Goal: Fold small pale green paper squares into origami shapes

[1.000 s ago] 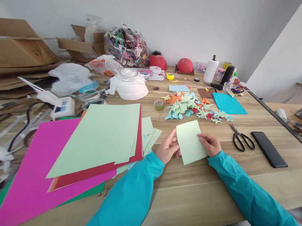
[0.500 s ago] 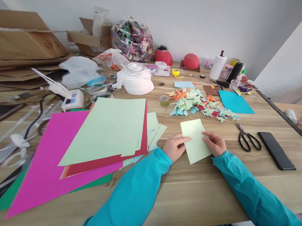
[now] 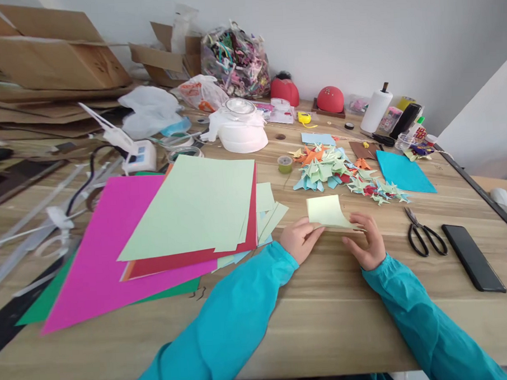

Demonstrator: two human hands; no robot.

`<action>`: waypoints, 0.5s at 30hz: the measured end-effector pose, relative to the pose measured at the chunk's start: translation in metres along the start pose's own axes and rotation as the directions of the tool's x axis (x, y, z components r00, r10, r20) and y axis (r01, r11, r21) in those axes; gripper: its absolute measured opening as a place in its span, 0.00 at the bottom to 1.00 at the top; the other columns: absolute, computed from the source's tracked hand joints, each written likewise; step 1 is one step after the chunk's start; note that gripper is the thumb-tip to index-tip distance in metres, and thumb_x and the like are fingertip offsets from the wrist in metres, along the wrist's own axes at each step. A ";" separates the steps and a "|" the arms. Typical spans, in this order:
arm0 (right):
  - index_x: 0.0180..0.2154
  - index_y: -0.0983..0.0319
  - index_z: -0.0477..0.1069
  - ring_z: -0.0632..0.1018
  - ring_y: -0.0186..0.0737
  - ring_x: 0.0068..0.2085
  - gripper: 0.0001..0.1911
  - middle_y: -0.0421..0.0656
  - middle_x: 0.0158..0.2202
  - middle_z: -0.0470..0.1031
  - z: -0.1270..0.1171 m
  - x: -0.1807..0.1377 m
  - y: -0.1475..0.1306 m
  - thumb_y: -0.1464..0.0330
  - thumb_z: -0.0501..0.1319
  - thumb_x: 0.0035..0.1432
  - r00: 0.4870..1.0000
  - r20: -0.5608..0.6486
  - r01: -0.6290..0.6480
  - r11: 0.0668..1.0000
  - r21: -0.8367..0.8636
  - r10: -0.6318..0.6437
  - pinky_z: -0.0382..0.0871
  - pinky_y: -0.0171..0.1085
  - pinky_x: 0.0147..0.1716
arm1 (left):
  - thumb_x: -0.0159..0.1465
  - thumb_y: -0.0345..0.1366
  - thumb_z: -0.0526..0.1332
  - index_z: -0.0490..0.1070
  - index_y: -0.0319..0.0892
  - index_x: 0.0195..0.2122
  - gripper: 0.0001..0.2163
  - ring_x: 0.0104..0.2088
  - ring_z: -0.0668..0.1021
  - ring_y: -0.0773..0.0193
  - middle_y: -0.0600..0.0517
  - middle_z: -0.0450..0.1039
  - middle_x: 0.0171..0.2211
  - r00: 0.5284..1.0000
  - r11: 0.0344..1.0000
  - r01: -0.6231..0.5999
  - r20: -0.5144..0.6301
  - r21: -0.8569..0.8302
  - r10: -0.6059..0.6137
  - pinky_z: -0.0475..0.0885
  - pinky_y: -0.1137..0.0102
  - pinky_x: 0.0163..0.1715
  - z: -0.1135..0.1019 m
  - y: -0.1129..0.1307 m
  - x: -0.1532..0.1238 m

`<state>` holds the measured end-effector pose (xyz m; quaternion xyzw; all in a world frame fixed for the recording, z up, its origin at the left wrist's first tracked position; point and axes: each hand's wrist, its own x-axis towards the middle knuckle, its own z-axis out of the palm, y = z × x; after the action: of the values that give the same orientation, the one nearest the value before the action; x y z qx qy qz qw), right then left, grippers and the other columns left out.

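Observation:
A small pale green paper sheet (image 3: 326, 211) lies on the wooden table (image 3: 326, 315) and is bent over, its near edge lifted toward the far edge. My left hand (image 3: 300, 239) pinches the paper's left near corner. My right hand (image 3: 367, 242) grips the right near edge with curled fingers. Both arms wear teal sleeves. Just beyond the paper lies a heap of small folded paper figures (image 3: 341, 175) in green, blue, orange and red.
A fanned stack of large coloured sheets (image 3: 163, 227) lies to the left. Black scissors (image 3: 426, 235) and a black phone (image 3: 472, 256) lie to the right, a blue sheet (image 3: 404, 172) beyond them. A white appliance (image 3: 240, 129), a tape roll (image 3: 285, 164), bags and cardboard fill the back.
The flat green sheet has been folded upward from its near edge by both hands. The view has shifted left and slightly down.

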<state>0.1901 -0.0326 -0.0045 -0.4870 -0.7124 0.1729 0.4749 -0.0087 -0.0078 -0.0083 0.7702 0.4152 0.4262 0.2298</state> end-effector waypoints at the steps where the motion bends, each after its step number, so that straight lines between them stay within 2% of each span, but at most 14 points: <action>1: 0.45 0.61 0.64 0.68 0.48 0.48 0.22 0.50 0.47 0.65 0.001 0.001 0.000 0.65 0.61 0.46 0.999 -0.042 0.012 0.998 -0.058 -0.014 0.68 0.43 0.39 | 0.60 0.38 0.52 0.74 0.40 0.33 0.12 0.30 0.73 0.64 0.48 0.71 0.27 0.999 0.995 -0.040 -0.008 0.090 0.041 0.68 0.71 0.30 0.001 -0.001 -0.001; 3: 0.44 0.61 0.64 0.69 0.46 0.46 0.20 0.50 0.46 0.66 0.001 0.002 0.001 0.69 0.60 0.46 0.993 -0.095 0.059 0.988 -0.143 -0.073 0.67 0.44 0.40 | 0.60 0.38 0.52 0.74 0.40 0.31 0.12 0.26 0.72 0.65 0.49 0.69 0.25 0.993 0.955 -0.106 -0.010 0.276 0.114 0.66 0.72 0.25 0.003 -0.002 -0.004; 6: 0.37 0.59 0.69 0.71 0.44 0.43 0.13 0.47 0.41 0.70 0.001 0.003 0.005 0.74 0.57 0.46 0.980 -0.024 0.187 0.956 -0.224 -0.197 0.66 0.45 0.42 | 0.58 0.35 0.53 0.73 0.41 0.31 0.10 0.24 0.71 0.65 0.49 0.68 0.23 0.978 0.870 -0.196 0.030 0.453 0.205 0.63 0.72 0.22 0.006 -0.003 -0.008; 9: 0.29 0.58 0.71 0.73 0.42 0.38 0.09 0.43 0.35 0.73 0.001 0.002 0.009 0.75 0.55 0.47 0.974 0.042 0.228 0.945 -0.235 -0.224 0.68 0.43 0.38 | 0.57 0.32 0.52 0.72 0.41 0.31 0.10 0.24 0.71 0.64 0.49 0.67 0.23 0.961 0.834 -0.272 0.101 0.480 0.256 0.63 0.71 0.21 0.006 -0.003 -0.009; 12: 0.28 0.58 0.70 0.74 0.42 0.36 0.05 0.43 0.32 0.75 0.001 0.003 0.012 0.72 0.58 0.47 0.984 -0.009 0.173 0.966 -0.195 -0.178 0.69 0.41 0.36 | 0.57 0.31 0.51 0.72 0.42 0.35 0.11 0.23 0.71 0.65 0.49 0.68 0.23 0.955 0.821 -0.294 0.114 0.489 0.274 0.63 0.72 0.21 0.007 -0.003 -0.009; 15: 0.27 0.59 0.68 0.75 0.42 0.35 0.03 0.44 0.32 0.75 0.000 0.003 0.018 0.70 0.61 0.45 0.989 -0.048 0.128 0.978 -0.167 -0.138 0.70 0.41 0.36 | 0.59 0.32 0.50 0.72 0.43 0.36 0.11 0.23 0.71 0.66 0.50 0.70 0.22 0.965 0.820 -0.254 0.074 0.512 0.252 0.63 0.72 0.22 0.006 -0.004 -0.009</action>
<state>0.1993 -0.0214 -0.0153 -0.4806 -0.7407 0.0672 0.4648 -0.0082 -0.0133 -0.0188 0.8522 0.4081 0.3244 -0.0436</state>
